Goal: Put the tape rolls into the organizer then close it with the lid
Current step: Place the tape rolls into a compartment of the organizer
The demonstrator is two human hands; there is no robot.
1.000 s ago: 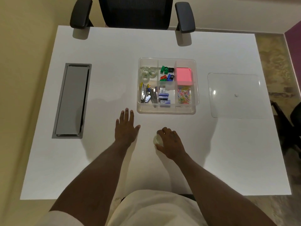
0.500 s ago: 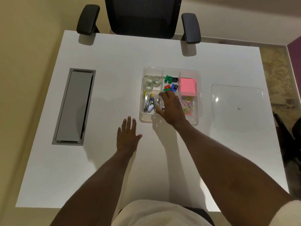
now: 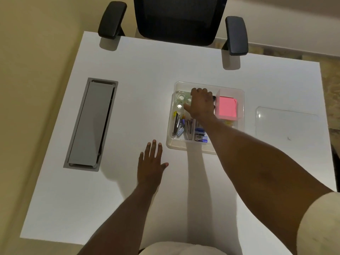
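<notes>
right hand (image 3: 201,103) is over the organizer's (image 3: 230,87) tape rolls (image 3: 181,100), grip hidden, cannot tell; left hand (image 3: 150,162) flat, fingers spread on table (image 3: 128,70)

The right hand (image 3: 200,104) has moved from the bench (image 3: 128,70) front into the organizer (image 3: 241,100), now over the far-left compartment beside the tape rolls (image 3: 181,100).
</notes>
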